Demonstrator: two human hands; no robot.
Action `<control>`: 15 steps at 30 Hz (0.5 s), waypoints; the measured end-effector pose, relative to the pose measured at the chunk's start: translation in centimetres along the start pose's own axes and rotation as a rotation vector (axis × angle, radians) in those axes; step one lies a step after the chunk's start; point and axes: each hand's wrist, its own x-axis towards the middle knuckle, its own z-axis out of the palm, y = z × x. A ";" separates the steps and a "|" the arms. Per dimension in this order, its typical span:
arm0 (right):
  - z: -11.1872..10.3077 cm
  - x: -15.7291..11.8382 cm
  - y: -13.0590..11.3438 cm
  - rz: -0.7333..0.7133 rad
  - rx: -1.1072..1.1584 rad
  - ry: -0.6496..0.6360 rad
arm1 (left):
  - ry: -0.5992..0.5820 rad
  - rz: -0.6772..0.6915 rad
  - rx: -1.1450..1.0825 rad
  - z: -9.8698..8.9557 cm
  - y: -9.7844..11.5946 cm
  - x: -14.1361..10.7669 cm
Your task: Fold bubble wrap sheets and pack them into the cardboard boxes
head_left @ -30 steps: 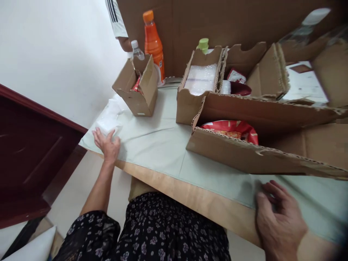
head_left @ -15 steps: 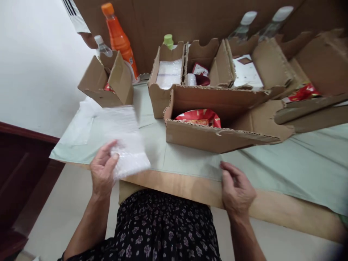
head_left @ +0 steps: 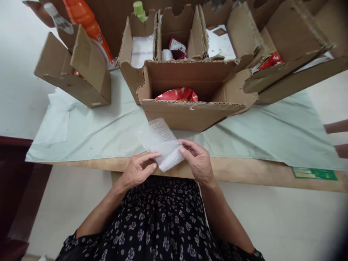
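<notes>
Left hand [head_left: 139, 169] and right hand [head_left: 199, 163] pinch bubble wrap [head_left: 164, 141] over the worktop edge [head_left: 239, 169]; bare green cloth [head_left: 272, 134] lies right of them.

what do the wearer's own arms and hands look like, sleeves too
The left hand and right hand are ungloved, and the forearms are bare, with no watch visible. The black sleeves, patterned with small pale flowers, end near the elbows.

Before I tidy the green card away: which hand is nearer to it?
Right. The right hand, holding the bubble wrap, is left of the green card; the left hand is farther left.
</notes>
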 end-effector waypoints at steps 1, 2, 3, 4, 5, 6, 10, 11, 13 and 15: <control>-0.2 0.0 0.1 -0.057 -0.086 0.045 | 0.025 0.013 0.020 0.3 -0.2 -0.3; -0.5 0.1 0.2 -0.112 -0.169 0.073 | 0.038 0.013 0.034 0.5 -0.3 -0.6; -0.7 0.1 0.4 -0.149 -0.236 0.073 | 0.038 0.004 0.043 0.8 -0.5 -0.8; -0.8 0.2 0.5 -0.159 -0.280 0.044 | 0.027 -0.007 0.047 1.0 -0.7 -1.0; -0.9 0.4 0.5 -0.146 -0.307 -0.002 | 0.008 -0.020 0.044 1.1 -0.8 -1.1; -0.9 0.5 0.6 -0.118 -0.325 -0.055 | -0.006 -0.035 0.032 1.1 -1.0 -1.2; -0.3 0.9 0.8 -0.125 -0.499 -0.174 | 0.075 -0.133 -0.200 0.5 -1.7 -0.8; 0.0 0.9 0.8 -0.159 -0.564 -0.187 | 0.117 -0.160 -0.293 0.3 -1.9 -0.5; 0.6 1.0 0.7 -0.223 -0.687 -0.216 | 0.188 -0.213 -0.457 0.0 -2.4 0.1; 1.1 1.1 0.6 -0.259 -0.790 -0.242 | 0.213 -0.270 -0.561 0.1 -2.8 0.7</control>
